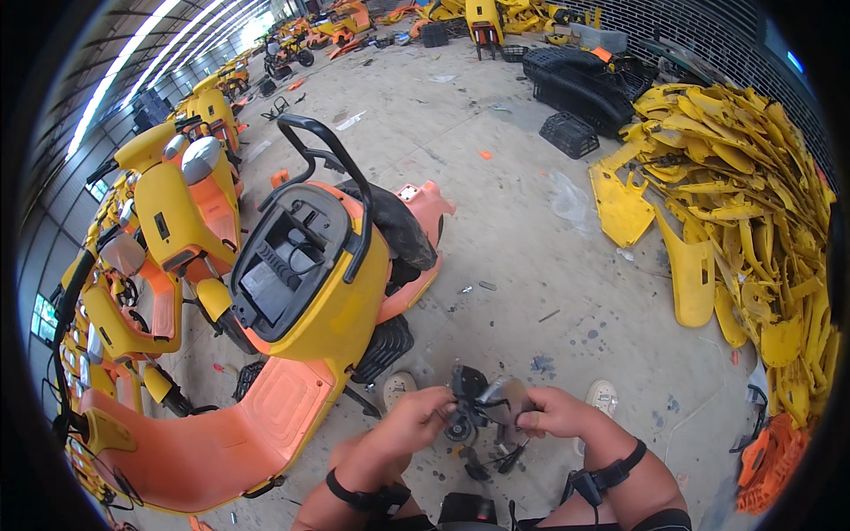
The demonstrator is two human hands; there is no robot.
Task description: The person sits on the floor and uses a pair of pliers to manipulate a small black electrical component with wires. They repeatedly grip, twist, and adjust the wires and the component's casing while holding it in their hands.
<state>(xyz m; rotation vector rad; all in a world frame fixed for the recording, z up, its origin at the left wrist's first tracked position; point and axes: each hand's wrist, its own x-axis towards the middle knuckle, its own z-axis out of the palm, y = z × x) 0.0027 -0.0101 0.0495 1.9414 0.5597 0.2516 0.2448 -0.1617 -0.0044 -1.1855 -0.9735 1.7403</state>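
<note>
Low at the bottom centre, my left hand (416, 418) is closed in a pinch at the edge of a black part (469, 386) that has a small round piece at its lower end. My right hand (556, 414) is closed on a thin brownish-grey piece (510, 409) beside the black part. The two pieces meet or overlap between my hands; I cannot tell whether they are joined. Small dark parts (482, 465) show below them. Just left of my hands stands a yellow and orange scooter (332, 305), its seat compartment uncovered.
More yellow scooters (164, 212) line the left side. A large heap of yellow panels (735, 203) rises at the right, with orange netting-like pieces (772, 465) at its near end. Black crates (569, 134) lie farther back on the concrete floor (496, 230).
</note>
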